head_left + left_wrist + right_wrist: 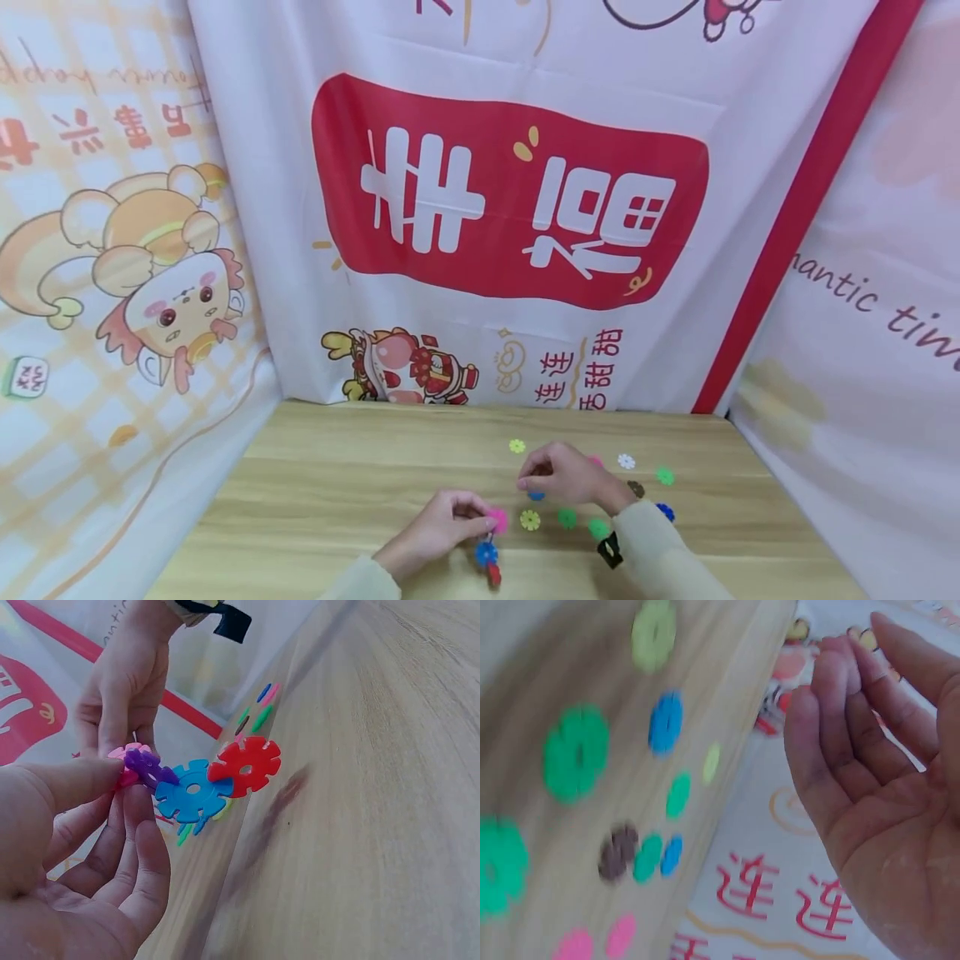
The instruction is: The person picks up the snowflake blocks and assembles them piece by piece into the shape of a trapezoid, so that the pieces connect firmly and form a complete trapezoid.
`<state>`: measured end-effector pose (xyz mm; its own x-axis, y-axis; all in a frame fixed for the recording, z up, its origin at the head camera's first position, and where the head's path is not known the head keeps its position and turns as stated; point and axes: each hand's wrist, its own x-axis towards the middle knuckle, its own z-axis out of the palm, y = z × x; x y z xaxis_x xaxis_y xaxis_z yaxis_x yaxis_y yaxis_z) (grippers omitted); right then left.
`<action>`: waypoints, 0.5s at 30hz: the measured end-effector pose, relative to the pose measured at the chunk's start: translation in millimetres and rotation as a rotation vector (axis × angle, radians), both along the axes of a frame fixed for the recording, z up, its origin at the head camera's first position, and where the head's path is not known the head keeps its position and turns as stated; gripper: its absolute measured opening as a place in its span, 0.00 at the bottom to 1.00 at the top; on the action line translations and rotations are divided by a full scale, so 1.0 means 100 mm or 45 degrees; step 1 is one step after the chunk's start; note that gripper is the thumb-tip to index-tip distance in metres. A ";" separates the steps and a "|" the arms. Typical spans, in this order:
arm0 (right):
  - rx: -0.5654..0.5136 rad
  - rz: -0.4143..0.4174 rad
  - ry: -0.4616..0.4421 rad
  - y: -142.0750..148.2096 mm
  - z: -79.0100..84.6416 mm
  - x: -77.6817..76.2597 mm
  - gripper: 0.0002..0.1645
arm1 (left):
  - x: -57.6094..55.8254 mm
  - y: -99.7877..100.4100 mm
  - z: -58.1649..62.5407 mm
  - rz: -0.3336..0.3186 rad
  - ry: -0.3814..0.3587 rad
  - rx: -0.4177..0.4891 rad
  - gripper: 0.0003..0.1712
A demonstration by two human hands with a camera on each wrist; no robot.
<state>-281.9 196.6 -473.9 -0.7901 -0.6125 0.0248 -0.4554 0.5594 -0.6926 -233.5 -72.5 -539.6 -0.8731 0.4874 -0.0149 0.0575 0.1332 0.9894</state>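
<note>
Between thumb and fingertips, my left hand (442, 525) pinches a pink notched plastic disc (499, 522). Linked to it in a chain are a purple disc (142, 763), a blue disc (180, 805) and a red disc (261, 756), held off the table. My right hand (564, 473) hovers above the table, farther from me and to the right. Its fingers bend loosely with nothing between them, and the thumb stands apart in the right wrist view. A loose blue disc (536, 495) lies beneath it, partly covered.
Several loose discs lie flat on the wooden table (315, 483), among them a yellow one (526, 525), a green one (563, 522), a brown one (637, 487) and a white one (626, 458). Printed cloth (285, 167) walls the back and sides.
</note>
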 end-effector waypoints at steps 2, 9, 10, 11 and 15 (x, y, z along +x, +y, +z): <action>0.059 -0.035 0.039 0.02 -0.01 -0.11 0.07 | 0.02 -0.04 -0.01 0.005 -0.002 0.007 0.12; 0.185 -0.136 0.172 -0.05 -0.08 -0.51 0.09 | 0.07 -0.08 0.02 0.016 -0.010 0.043 0.11; 0.196 -0.143 0.181 -0.06 -0.11 -0.56 0.11 | 0.07 -0.08 0.02 0.016 -0.011 0.049 0.11; 0.211 -0.148 0.199 -0.08 -0.15 -0.60 0.12 | 0.08 -0.09 0.02 0.019 -0.008 0.051 0.11; 0.272 -0.157 0.244 -0.13 -0.31 -0.75 0.14 | 0.11 -0.11 0.03 0.030 -0.005 0.040 0.10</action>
